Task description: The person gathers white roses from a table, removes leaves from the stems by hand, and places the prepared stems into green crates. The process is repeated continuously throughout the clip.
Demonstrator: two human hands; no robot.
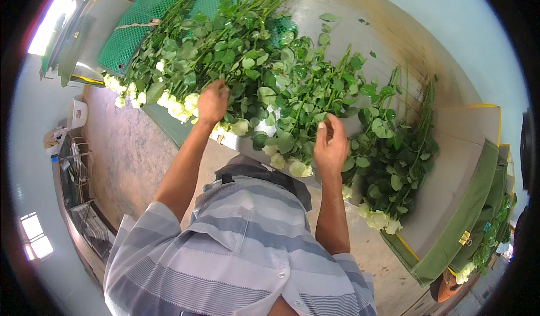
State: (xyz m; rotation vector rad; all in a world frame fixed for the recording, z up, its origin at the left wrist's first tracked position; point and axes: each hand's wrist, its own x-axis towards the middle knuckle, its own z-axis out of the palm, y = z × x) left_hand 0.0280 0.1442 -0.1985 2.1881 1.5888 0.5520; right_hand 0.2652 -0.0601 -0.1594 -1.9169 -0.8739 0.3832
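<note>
Cut white roses with long leafy green stems (236, 50) lie in heaps across the worktable in front of me, their blooms towards my body. My left hand (213, 101) reaches into the left heap, just beside a cluster of cream-white blooms (179, 107). Its fingertips are partly lost among the leaves, so a grip cannot be made out. My right hand (332, 147) hovers at the edge of the middle roses (314, 92), thumb and fingers curved and apart, with no stem visible between them. White blooms (298, 168) hang near its wrist at the table's front edge.
Green plastic mesh (126, 37) lies under the left stems. A darker rose bunch (405, 168) rests at the right, beside a grey panel (451, 168) with green fabric edging (460, 219). Loose leaves (327, 17) dot the metal tabletop (354, 33). A white bucket (78, 113) stands left.
</note>
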